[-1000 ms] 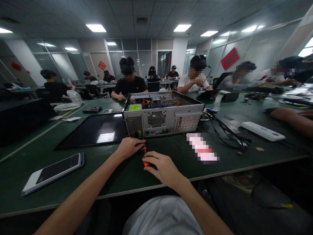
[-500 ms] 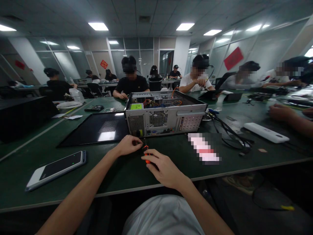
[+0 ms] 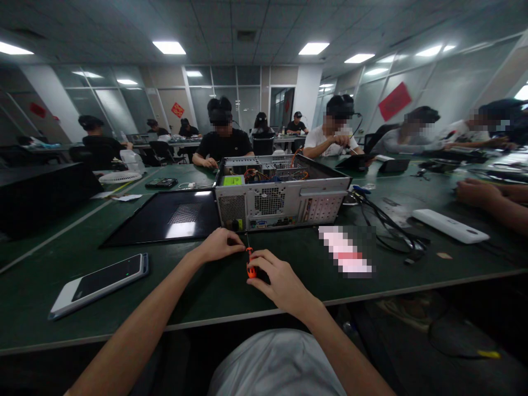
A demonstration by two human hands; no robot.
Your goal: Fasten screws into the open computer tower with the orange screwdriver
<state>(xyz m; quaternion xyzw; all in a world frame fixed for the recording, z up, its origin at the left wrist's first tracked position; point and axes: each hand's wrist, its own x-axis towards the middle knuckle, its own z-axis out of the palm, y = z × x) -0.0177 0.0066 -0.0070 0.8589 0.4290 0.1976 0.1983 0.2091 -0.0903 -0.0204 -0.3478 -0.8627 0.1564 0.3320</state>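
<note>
My right hand [image 3: 277,279] grips an orange screwdriver [image 3: 251,267] by its handle, with thumb and fingers around it. The shaft points away from me, toward the lower edge of an open computer case [image 3: 284,206] lying on its side. Its back panel of vents and ports faces me, with cables and a yellow-green label showing inside. My left hand [image 3: 220,245] is pinched just left of the screwdriver's shaft, close to the case's lower left corner. What its fingertips hold, if anything, is too small to make out. Whether the screwdriver's tip touches the case, I cannot tell.
Left of the case lies its black side panel [image 3: 165,217]. A phone-like device [image 3: 101,283] rests at the near left. To the right are black cables [image 3: 383,225] and a white oblong device [image 3: 449,225]. Several people sit at work beyond; another person's hand [image 3: 480,195] is at right.
The fingers of my right hand have shifted on the screwdriver, and more of its orange handle shows. My left fingertips remain beside the shaft. The whole view has shifted slightly.
</note>
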